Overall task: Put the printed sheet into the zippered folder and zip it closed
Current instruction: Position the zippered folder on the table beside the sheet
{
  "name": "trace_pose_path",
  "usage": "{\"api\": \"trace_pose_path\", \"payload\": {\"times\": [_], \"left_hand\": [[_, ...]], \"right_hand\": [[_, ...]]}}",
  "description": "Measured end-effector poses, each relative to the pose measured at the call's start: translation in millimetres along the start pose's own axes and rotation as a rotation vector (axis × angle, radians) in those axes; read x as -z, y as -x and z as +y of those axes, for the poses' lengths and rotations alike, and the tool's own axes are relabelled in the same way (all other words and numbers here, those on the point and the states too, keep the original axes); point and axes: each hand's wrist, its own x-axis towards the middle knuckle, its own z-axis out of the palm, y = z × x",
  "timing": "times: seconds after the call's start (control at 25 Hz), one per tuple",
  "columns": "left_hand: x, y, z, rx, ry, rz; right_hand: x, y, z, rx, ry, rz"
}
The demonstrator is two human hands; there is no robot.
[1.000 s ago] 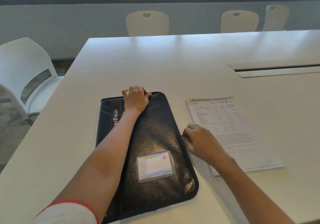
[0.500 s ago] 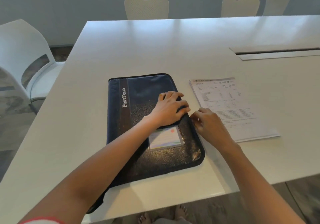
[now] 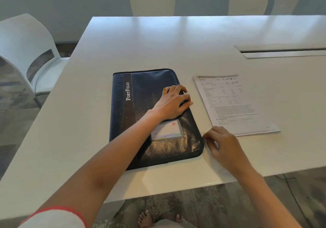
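1. The zippered folder [image 3: 151, 118] lies flat and closed on the white counter [image 3: 158, 47], close to its near edge.
2. The left hand [image 3: 173, 102] rests on the folder's right side, fingers spread and curled over that edge; its grip pinches nothing.
3. The right hand [image 3: 223, 144] is at the folder's near right corner, fingers drawn together at the edge; I cannot tell if its grip holds the zipper pull.
4. The printed sheet [image 3: 232, 102] lies flat on the counter, just beside the folder on the right, not touching it.
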Motion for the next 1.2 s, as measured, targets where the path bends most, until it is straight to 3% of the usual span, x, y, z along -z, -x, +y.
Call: {"api": "trace_pose_path", "payload": {"times": [0.2,0.36,0.48,0.64,0.88,1.2], "left_hand": [[0.6,3.1,6.8,0.021,-0.109,0.017],[10.0,9.5,26.7,0.142,-0.198,0.031],[17.7,39.9,61.9,0.200,-0.083,0.117],[23.5,126.3,104.0,0.123,0.110,0.153],[13.6,155.9,123.4,0.018,-0.180,0.052],[12.9,128.4,128.9,-0.112,-0.319,0.083]], "right_hand": [[1.2,42.4,-14.7,0.043,-0.049,-0.051],[-0.3,43.4,-15.7,0.080,-0.128,-0.086],[7.1,37.6,-1.0,0.059,-0.228,-0.085],[7.1,20.9,11.3,0.129,-0.215,-0.075],[4.4,4.9,20.4,0.286,-0.181,-0.124],[1.7,5.3,23.2,0.292,-0.234,-0.056]]}}
